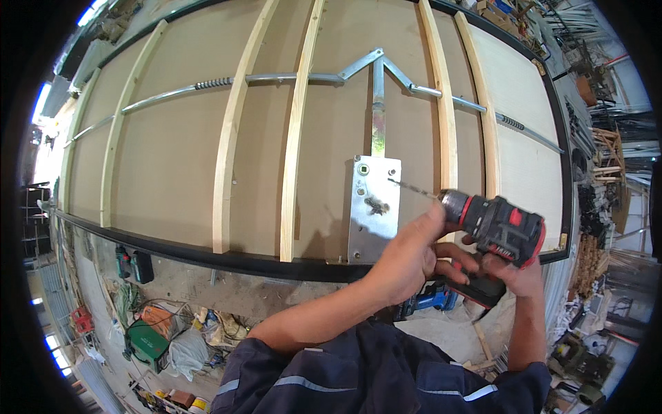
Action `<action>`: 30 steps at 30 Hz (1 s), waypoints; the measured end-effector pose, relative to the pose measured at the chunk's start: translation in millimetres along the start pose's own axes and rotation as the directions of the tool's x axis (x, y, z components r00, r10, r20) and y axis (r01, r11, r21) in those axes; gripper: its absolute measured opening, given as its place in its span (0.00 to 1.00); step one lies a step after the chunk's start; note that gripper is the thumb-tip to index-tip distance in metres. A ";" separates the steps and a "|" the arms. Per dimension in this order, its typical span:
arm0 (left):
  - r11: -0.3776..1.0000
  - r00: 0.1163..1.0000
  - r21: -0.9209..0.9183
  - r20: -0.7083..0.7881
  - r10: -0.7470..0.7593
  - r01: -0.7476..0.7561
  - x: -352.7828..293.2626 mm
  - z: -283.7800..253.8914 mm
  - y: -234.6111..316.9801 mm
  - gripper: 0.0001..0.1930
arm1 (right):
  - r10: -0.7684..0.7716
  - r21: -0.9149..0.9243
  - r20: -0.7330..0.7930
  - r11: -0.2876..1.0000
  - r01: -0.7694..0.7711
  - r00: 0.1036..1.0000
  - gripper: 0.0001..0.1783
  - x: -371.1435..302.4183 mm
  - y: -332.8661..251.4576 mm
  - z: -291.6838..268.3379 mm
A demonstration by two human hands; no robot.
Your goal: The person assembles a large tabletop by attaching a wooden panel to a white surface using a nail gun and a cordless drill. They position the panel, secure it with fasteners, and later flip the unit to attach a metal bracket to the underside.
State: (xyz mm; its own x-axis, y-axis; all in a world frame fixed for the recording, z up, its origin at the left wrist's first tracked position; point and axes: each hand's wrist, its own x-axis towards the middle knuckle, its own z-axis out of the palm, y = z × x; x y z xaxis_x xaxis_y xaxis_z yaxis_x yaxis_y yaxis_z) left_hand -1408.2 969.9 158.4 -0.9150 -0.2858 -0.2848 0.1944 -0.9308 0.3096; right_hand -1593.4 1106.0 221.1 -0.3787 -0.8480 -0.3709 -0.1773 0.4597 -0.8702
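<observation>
My right hand (512, 272) is wrapped round the grip of a black and red cordless drill (500, 224) at the right. A long drill bit (414, 188) points left from its chuck, the tip over the upper right part of a metal cover plate (369, 224). My left hand (417, 248) is at the front of the drill, thumb up against the chuck and fingers curled beneath. The plate has several holes and a dark smudge. Above it, a flat metal bar (378, 117) joins two hinged links and long metal rods (279, 77).
Wooden slats (298, 159) cross the large beige panel, which has a black frame (200, 248). Below its near edge are a green power tool (132, 265), a blue tool (436, 297), a green container (147, 345) and bags. Stacked metal and scrap lie at the right.
</observation>
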 end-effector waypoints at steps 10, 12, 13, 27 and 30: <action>0.552 0.995 0.829 0.094 0.014 -0.086 -36.2 -93.8 -2.9 0.13 | 0.213 -0.357 0.014 0.914 -0.194 0.977 0.28 83.5 -82.5 47.3; 0.550 0.994 0.829 0.104 0.018 -0.097 -38.2 -104.8 5.4 0.13 | 0.264 -0.396 0.019 0.888 -0.235 0.964 0.27 96.6 -79.3 54.5; 0.549 0.994 0.830 0.107 0.022 -0.102 -40.5 -109.8 9.3 0.14 | 0.322 -0.406 0.019 0.868 -0.287 0.946 0.27 101.7 -81.6 57.7; 0.496 0.992 0.860 0.076 0.105 -0.118 -57.0 -156.4 15.2 0.11 | 0.396 -0.502 0.086 0.810 -0.303 0.914 0.36 118.3 -86.7 69.8; 0.509 0.991 0.853 0.069 0.111 -0.116 -55.4 -155.6 14.4 0.10 | 0.426 -0.518 0.069 0.788 -0.332 0.902 0.35 121.5 -92.4 69.5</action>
State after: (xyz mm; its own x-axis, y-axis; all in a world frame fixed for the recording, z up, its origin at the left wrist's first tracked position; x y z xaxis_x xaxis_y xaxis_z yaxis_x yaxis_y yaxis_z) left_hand -1299.6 936.9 37.4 -0.9100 -0.3707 -0.1856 -0.0966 -0.2458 0.9645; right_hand -1559.9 942.1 234.0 -0.3546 -0.5876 -0.7273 -0.4842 0.7808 -0.3948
